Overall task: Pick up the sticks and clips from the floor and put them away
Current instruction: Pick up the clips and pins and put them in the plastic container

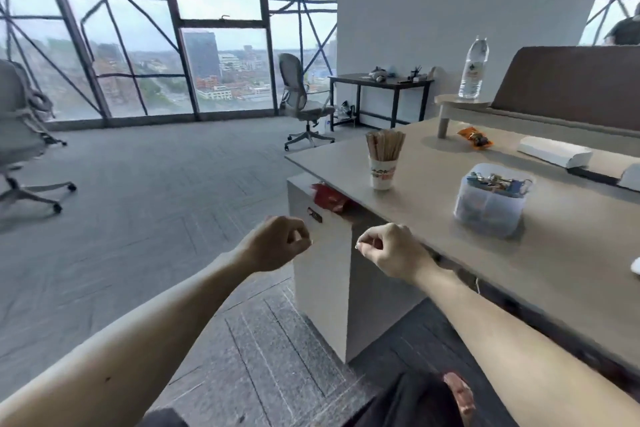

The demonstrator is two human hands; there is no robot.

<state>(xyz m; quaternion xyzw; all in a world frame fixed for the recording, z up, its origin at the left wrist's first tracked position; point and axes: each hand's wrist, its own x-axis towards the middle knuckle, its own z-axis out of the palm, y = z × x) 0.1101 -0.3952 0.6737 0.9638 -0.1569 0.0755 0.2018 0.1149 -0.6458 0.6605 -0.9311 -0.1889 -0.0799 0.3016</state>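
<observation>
Hovering beside the desk (571,253) edge, left hand (277,243) and right hand (391,250) are both curled into loose fists, thumb against forefinger, nothing visible in either. Sticks (384,146) stand bundled upright in a paper cup (382,177) near the desk corner. Clips (495,181) sit heaped in a clear tub (488,208) on the desk, right of the cup and apart from it.

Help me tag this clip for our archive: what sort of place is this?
Most likely an office high up in a city building: a long desk bearing a cup of sticks and a tub of clips, swivel chairs, and full-height windows over rooftops.
</observation>
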